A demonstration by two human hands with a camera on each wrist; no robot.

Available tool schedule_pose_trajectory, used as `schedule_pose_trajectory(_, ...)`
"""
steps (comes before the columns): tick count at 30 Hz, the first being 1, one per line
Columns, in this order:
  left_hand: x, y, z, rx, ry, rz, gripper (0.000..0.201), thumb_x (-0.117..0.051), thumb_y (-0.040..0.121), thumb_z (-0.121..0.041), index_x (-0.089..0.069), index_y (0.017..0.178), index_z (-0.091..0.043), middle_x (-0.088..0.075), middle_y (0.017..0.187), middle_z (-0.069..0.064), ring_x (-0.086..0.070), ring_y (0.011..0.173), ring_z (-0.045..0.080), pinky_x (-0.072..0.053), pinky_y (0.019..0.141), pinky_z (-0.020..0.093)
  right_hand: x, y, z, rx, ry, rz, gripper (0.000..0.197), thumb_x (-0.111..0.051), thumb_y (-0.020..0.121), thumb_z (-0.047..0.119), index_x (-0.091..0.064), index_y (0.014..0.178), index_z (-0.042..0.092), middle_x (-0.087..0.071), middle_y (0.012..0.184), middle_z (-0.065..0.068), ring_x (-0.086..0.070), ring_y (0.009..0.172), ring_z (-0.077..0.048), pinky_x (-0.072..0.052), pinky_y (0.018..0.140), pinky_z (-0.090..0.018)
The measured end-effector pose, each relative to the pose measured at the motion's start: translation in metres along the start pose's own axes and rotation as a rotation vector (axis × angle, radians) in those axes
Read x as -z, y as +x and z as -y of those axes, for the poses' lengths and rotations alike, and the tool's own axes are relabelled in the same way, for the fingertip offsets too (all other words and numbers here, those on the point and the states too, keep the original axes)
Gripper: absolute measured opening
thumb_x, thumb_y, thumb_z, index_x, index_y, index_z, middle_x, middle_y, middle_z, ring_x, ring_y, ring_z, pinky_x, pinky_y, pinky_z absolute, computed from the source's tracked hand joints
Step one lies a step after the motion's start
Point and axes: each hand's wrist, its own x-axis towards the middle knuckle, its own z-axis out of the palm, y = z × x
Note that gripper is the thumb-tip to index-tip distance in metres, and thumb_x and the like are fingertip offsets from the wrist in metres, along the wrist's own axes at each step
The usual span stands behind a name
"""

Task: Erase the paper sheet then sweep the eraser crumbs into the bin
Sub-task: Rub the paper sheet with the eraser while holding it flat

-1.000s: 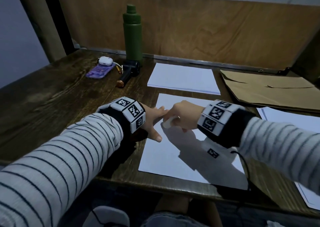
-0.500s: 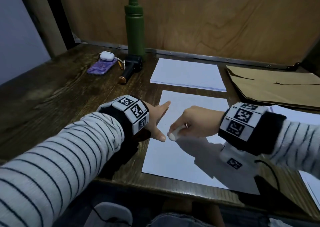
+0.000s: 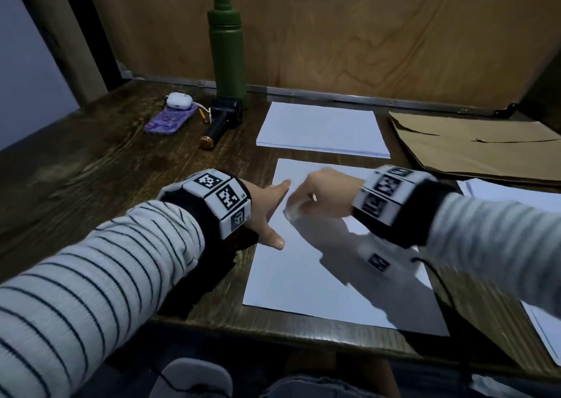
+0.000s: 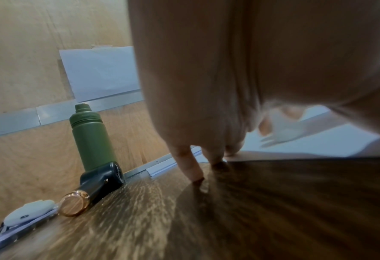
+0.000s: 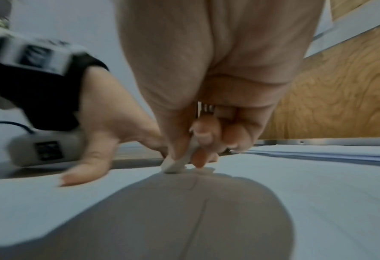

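Pinched the white eraser (image 3: 293, 208) tight between the thumb and curled fingers of the right hand (image 3: 326, 192), tip down on the paper sheet (image 3: 303, 276). Had worked it a second earlier right against the tip of the left index finger (image 3: 280, 185), then dragged it down beside the left thumb (image 3: 274, 239) half a second later. Carried it back up again to the gap between that thumb and index finger, smeared by motion blur in the head view. Read as a back-and-forth rubbing stroke, so probably still in the erasing step rather than the sweeping one.

Kept the left hand (image 3: 265, 212) where it was throughout: fingers straight and spread wide, thumb and index pressed flat on the sheet's left edge, the other fingertips off on the wooden desk (image 3: 106, 170), holding nothing. Pinned the sheet so, against the pull of the eraser.

Could not make out any crumbs near the fingertips, nor a clear pencil mark beneath them. Saw no bin in any view; sweeping not yet begun.
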Motion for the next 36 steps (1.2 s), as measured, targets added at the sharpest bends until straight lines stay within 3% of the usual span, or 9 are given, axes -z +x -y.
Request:
schedule_pose_trajectory(4,0.001,-0.001,0.0,-0.02,0.01,0.004,0.124,-0.071,0.067,-0.064,0.016,0.149,-0.029,-0.019,0.159,0.0,-0.034,0.14,0.026,-0.033,0.112,0.044,-0.005,0.007,0.003,-0.039,-0.014,-0.041,0.031,-0.051,0.089,0.017,-0.071,0.112,0.019,-0.071,0.107,-0.007,-0.063,0.097,-0.025,-0.045,0.085,-0.028)
schedule_pose_trajectory(9,0.001,-0.002,-0.002,-0.007,0.028,0.018,0.124,-0.069,0.073,-0.059,0.024,0.147,-0.023,-0.003,0.161,-0.002,-0.024,0.144,0.022,-0.028,0.115,0.039,-0.007,-0.025,0.0,0.054,0.061,0.205,0.027,-0.058,0.089,0.037,-0.068,0.114,0.033,-0.072,0.106,0.007,-0.058,0.088,-0.009,-0.047,0.09,-0.025)
schedule_pose_trajectory(14,0.002,-0.001,0.001,-0.026,0.058,0.04,0.122,-0.064,0.073,-0.064,0.022,0.148,-0.023,0.007,0.161,0.001,-0.011,0.148,0.021,-0.018,0.119,0.041,-0.001,0.006,-0.003,-0.054,0.013,-0.043,0.032,-0.052,0.09,0.016,-0.07,0.113,0.028,-0.071,0.112,0.0,-0.062,0.105,-0.02,-0.048,0.095,-0.032)
schedule_pose_trajectory(17,0.001,0.001,0.003,-0.04,0.058,0.043,0.12,-0.065,0.072,-0.065,0.021,0.148,-0.028,0.012,0.161,-0.003,-0.006,0.149,0.018,-0.015,0.12,0.04,-0.008,-0.006,-0.002,-0.06,0.054,0.018,0.029,-0.052,0.09,0.022,-0.069,0.113,0.028,-0.071,0.108,-0.002,-0.062,0.099,-0.02,-0.049,0.093,-0.034)
schedule_pose_trajectory(20,0.002,0.0,0.001,-0.008,0.059,0.041,0.124,-0.067,0.07,-0.065,0.027,0.145,-0.032,0.003,0.161,-0.002,-0.022,0.145,0.023,-0.026,0.116,0.044,-0.012,-0.024,0.006,0.024,0.095,0.13,0.028,-0.053,0.092,0.026,-0.067,0.116,0.028,-0.071,0.108,0.003,-0.058,0.091,-0.012,-0.047,0.092,-0.027)
schedule_pose_trajectory(28,0.004,-0.004,-0.002,-0.005,0.035,0.021,0.129,-0.07,0.071,-0.06,0.031,0.144,-0.028,-0.024,0.157,0.005,-0.04,0.136,0.025,-0.036,0.109,0.04,-0.006,0.007,0.013,-0.142,0.109,-0.017,0.03,-0.055,0.089,0.019,-0.069,0.115,0.016,-0.069,0.106,-0.003,-0.049,0.084,-0.01,-0.036,0.075,-0.022)
schedule_pose_trajectory(30,0.004,-0.006,-0.002,-0.027,0.041,0.033,0.125,-0.069,0.073,-0.058,0.028,0.146,-0.027,-0.013,0.16,0.004,-0.03,0.142,0.023,-0.031,0.113,0.039,-0.012,-0.003,0.017,-0.108,0.147,0.033,0.031,-0.054,0.09,0.02,-0.068,0.117,0.018,-0.065,0.097,0.003,-0.048,0.085,-0.008,-0.036,0.077,-0.02)
schedule_pose_trajectory(33,0.005,-0.01,-0.006,-0.097,0.091,0.062,0.111,-0.065,0.08,-0.054,0.018,0.15,-0.026,0.013,0.16,-0.001,-0.001,0.149,0.017,-0.014,0.117,0.037,-0.011,-0.011,0.004,-0.204,0.164,-0.001,0.028,-0.054,0.09,0.022,-0.07,0.114,0.022,-0.07,0.108,0.004,-0.056,0.092,-0.01,-0.04,0.079,-0.021)
schedule_pose_trajectory(36,0.008,-0.011,-0.01,-0.107,0.136,0.089,0.113,-0.065,0.077,-0.057,0.018,0.149,-0.029,0.02,0.159,-0.003,0.008,0.148,0.016,-0.009,0.118,0.039,-0.007,-0.016,-0.014,-0.411,0.262,-0.098,0.021,-0.06,0.087,0.022,-0.074,0.101,0.014,-0.068,0.085,0.003,-0.059,0.083,-0.015,-0.041,0.06,-0.018)
